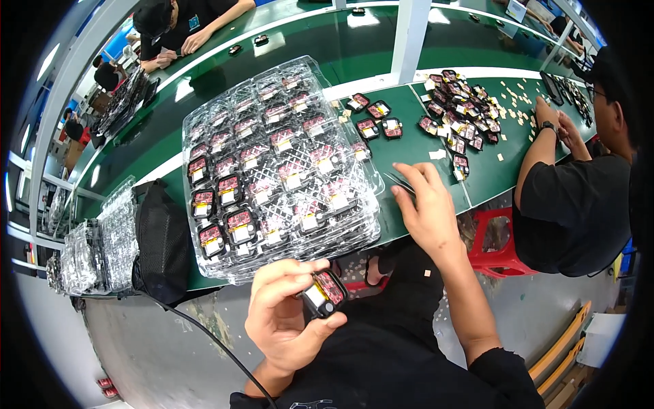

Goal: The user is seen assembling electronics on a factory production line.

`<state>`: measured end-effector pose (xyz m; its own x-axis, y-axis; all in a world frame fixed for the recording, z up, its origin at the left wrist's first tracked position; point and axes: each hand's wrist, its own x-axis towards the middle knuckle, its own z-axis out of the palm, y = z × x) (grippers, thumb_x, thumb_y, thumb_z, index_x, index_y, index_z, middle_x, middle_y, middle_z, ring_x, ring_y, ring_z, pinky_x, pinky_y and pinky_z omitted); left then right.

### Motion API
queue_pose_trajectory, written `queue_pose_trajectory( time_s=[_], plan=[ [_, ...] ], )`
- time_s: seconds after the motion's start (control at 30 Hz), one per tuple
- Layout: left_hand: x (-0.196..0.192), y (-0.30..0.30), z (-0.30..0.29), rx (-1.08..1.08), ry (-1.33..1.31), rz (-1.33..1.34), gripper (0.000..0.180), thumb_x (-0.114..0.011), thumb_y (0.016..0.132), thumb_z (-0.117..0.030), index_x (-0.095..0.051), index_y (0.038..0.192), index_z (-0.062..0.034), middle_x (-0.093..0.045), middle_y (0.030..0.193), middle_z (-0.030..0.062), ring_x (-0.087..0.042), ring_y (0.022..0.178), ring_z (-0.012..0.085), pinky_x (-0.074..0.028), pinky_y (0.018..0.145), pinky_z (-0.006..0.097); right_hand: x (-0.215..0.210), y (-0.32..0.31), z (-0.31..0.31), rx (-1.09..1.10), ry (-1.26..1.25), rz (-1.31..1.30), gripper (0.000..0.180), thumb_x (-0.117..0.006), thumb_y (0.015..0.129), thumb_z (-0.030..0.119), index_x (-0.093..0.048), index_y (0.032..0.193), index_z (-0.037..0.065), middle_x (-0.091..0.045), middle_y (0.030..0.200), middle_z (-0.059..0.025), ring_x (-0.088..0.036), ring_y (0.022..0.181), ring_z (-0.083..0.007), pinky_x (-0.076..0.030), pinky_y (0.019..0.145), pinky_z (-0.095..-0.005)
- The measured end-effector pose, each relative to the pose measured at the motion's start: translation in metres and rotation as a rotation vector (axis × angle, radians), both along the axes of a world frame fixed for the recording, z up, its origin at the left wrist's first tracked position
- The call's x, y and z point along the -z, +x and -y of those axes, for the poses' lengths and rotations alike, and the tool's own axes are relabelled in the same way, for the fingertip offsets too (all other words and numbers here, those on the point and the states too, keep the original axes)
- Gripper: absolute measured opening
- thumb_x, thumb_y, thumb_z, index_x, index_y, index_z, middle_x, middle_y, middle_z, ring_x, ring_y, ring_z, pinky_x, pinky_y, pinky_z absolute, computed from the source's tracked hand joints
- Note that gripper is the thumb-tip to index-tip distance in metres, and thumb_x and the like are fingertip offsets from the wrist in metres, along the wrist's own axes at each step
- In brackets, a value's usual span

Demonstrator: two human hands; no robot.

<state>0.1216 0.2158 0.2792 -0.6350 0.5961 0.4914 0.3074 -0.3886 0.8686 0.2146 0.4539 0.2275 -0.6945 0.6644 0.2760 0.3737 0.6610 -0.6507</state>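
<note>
My left hand (281, 330) is closed around the edges of a small black square watch case (327, 294), raised in front of my body. The open case shows a red circuit board, a pale block and a strip of yellow tape. My right hand (433, 215) pinches thin metal tweezers (402, 183) above the green bench, apart from the case. Between and beyond my hands lies a stack of clear plastic trays (361, 235). Similar watch cases fill its compartments; those at the left end, such as one case (211, 238), show most plainly.
A heap of watch cases (466, 112) and scattered small tan pieces (514, 102) lie on the bench (415, 221) to the right. A co-worker (575, 198) sits beside them. More trays (119, 232) and a black bag (162, 235) stand left; a conveyor (327, 41) runs behind.
</note>
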Motion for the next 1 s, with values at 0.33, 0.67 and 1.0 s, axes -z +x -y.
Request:
queue_pose_trajectory(
  time_s=[0.33, 0.67, 1.0],
  plan=[
    [-0.038, -0.054, -0.031, -0.548, -0.548, -0.624, 0.024, -0.086, 0.075, 0.000, -0.069, 0.091, -0.0004, -0.068, 0.103, 0.0122, -0.067, 0.090, 0.0274, -0.054, 0.080, 0.036, 0.018, -0.035, -0.011, -0.017, 0.184, 0.231, 0.034, -0.071, 0.094, 0.024, -0.062, 0.126, 0.013, -0.057, 0.132, -0.0160, -0.072, 0.081, -0.0421, -0.058, 0.072, -0.0519],
    [-0.022, -0.044, -0.025, -0.531, -0.788, -0.922, 0.039, -0.085, 0.080, -0.018, -0.074, 0.116, -0.0054, -0.065, 0.111, 0.0095, -0.059, 0.119, 0.0381, -0.042, 0.106, 0.055, 0.013, -0.005, 0.008, 0.030, 0.145, 0.245, 0.031, -0.076, 0.088, 0.023, -0.063, 0.113, 0.009, -0.062, 0.120, -0.0105, -0.071, 0.081, -0.0411, -0.057, 0.071, -0.0517],
    [-0.009, -0.015, -0.014, -0.267, -0.249, -0.798, 0.019, -0.077, 0.087, -0.012, -0.072, 0.101, -0.0011, -0.067, 0.107, 0.0164, -0.069, 0.106, 0.0382, -0.053, 0.100, 0.054, 0.012, 0.016, 0.011, 0.155, 0.163, -0.020, 0.032, -0.080, 0.081, 0.015, -0.064, 0.107, 0.007, -0.068, 0.113, -0.0109, -0.071, 0.085, -0.0390, -0.058, 0.072, -0.0467]
  ],
)
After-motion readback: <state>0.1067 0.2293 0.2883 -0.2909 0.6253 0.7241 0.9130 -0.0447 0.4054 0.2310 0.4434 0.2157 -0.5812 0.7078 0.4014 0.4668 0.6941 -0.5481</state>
